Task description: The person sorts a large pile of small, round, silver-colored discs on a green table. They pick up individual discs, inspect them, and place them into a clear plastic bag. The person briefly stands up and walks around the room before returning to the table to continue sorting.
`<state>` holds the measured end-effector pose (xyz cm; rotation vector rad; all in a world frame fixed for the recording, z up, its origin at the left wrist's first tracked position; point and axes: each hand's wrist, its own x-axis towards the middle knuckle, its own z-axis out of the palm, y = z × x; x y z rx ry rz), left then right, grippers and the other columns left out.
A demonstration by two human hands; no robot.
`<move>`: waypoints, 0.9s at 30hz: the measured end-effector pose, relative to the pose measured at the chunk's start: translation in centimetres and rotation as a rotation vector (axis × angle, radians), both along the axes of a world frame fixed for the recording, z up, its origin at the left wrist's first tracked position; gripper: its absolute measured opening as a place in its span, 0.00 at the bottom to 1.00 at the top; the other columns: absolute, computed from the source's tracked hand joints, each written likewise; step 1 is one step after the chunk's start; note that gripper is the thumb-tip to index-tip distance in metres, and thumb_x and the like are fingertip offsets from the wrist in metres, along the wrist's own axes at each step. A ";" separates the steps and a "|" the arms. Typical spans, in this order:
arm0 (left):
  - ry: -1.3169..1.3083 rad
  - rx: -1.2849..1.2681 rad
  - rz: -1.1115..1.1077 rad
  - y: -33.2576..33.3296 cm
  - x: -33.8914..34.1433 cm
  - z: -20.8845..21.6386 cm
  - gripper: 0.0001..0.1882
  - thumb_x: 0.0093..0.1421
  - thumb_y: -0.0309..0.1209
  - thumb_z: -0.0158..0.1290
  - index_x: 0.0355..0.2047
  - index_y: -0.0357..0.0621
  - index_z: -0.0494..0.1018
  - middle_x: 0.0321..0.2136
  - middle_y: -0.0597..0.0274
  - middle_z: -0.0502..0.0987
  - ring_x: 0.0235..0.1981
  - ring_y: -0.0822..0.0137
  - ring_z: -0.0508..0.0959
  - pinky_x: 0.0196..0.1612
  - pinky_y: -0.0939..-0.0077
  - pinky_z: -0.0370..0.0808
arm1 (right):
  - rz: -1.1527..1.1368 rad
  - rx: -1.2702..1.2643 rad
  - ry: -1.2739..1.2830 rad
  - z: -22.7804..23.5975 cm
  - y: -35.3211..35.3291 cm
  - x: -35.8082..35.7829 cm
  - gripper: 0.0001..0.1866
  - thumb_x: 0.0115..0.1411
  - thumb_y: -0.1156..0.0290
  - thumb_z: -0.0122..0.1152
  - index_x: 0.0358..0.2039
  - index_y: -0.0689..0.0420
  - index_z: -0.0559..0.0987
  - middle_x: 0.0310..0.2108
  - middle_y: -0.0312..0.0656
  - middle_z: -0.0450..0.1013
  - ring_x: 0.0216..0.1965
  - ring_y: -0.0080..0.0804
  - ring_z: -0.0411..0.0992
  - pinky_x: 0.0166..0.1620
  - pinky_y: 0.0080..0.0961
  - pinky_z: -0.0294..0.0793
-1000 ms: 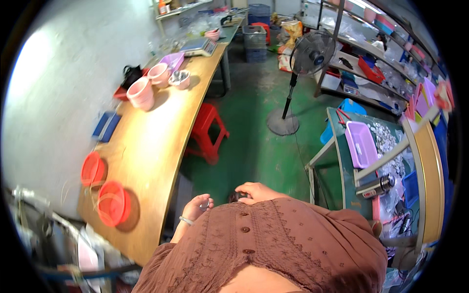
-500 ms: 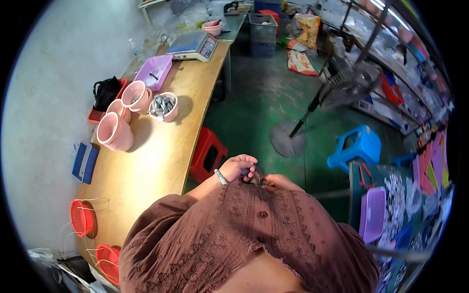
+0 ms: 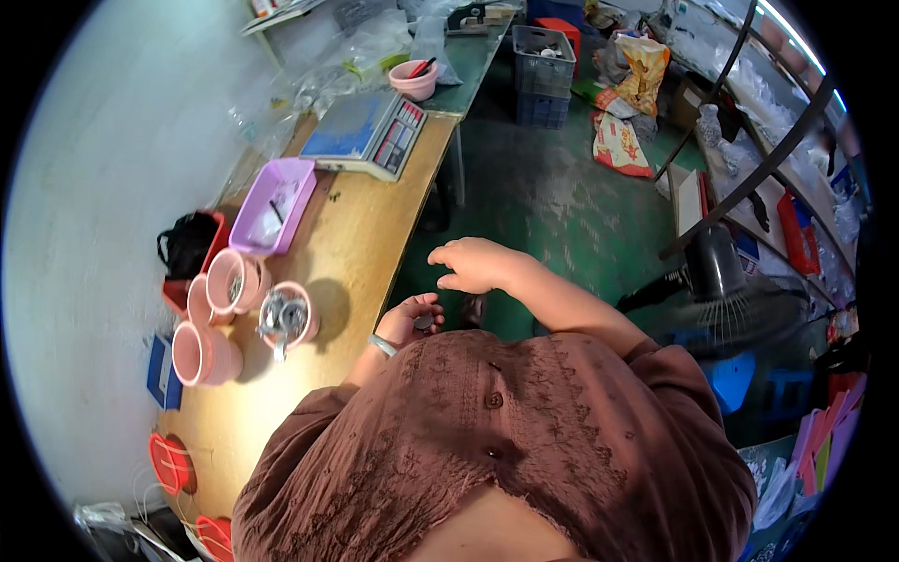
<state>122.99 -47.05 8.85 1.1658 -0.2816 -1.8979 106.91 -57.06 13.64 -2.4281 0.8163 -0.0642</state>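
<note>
My left hand, with a pale bangle at the wrist, is curled palm up just off the table edge. In its fingers sits a small dark grey roundish piece, too small to tell its kind. My right hand reaches across in front of it at the table's edge. Its fingers point left toward the table, with thumb and fingers apart and nothing visible between them. Nearest on the table is a pink pot filled with grey pieces. Beside it stand more pink pots.
The wooden table carries a purple tray, a scale and red baskets. Gray and blue crates stand on the green floor. To my right are a standing fan and a blue stool.
My body has turned and moved forward along the table. My right hand has left the left hand and stretched out ahead; the left still holds the grey piece.
</note>
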 end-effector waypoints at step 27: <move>-0.263 -0.297 -0.931 -58.4 -23.7 -5.5 0.13 0.53 0.32 0.46 0.34 0.38 0.75 0.25 0.64 0.74 0.29 0.72 0.70 0.37 0.78 0.66 | -0.502 0.323 -0.238 -5.3 -44.0 -25.1 0.20 0.46 0.72 0.51 0.43 0.59 0.69 0.37 0.50 0.70 0.39 0.46 0.68 0.41 0.33 0.67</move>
